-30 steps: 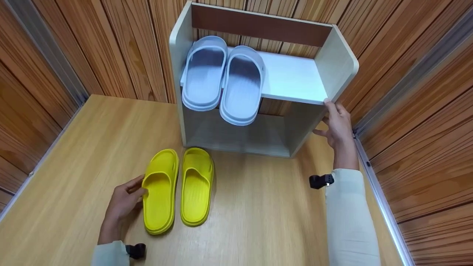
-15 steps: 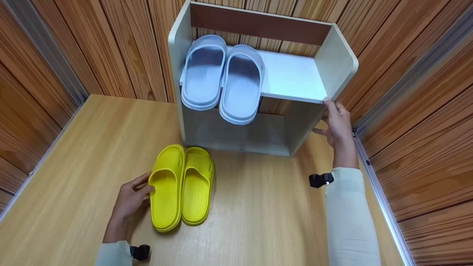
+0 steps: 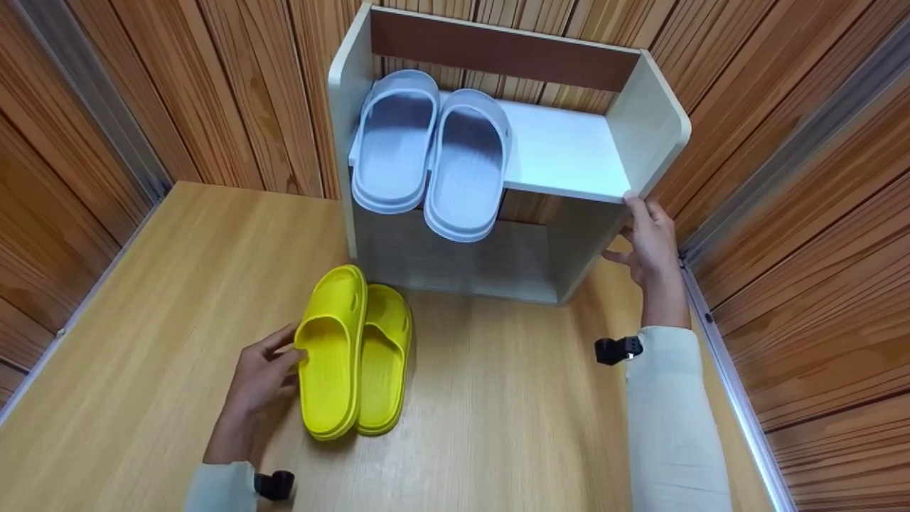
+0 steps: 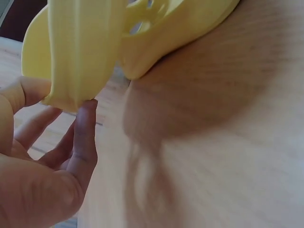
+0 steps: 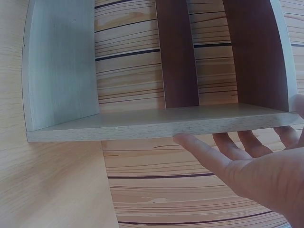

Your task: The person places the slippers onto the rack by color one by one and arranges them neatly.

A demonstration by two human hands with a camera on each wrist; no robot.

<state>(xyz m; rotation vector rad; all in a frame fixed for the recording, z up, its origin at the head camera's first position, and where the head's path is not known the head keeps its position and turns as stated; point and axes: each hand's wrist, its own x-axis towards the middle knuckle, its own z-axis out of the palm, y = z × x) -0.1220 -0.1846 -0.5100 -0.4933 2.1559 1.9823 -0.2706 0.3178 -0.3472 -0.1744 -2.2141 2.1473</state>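
Note:
My left hand [image 3: 259,373] pinches the outer rim of a yellow slipper [image 3: 327,355] between thumb and fingers. In the left wrist view this slipper [image 4: 80,52] hangs off the floor, above its shadow. It partly covers the second yellow slipper [image 3: 380,384], which rests on the wooden floor to its right. My right hand [image 3: 650,245] holds the right side of a small pale shoe rack [image 3: 576,142], thumb at the front edge of the upper shelf. In the right wrist view the fingers [image 5: 204,154] lie along the side panel's outer face.
Two light grey-blue slippers [image 3: 394,153] sit side by side on the left of the upper shelf, toes to the back, heels overhanging its front edge. Wood-patterned walls [image 3: 242,92] enclose the floor [image 3: 498,398] behind and at both sides.
My left hand has moved the left yellow slipper rightward against its mate, then up and forward so that it overlaps it. The right hand and the shoe rack have stayed put.

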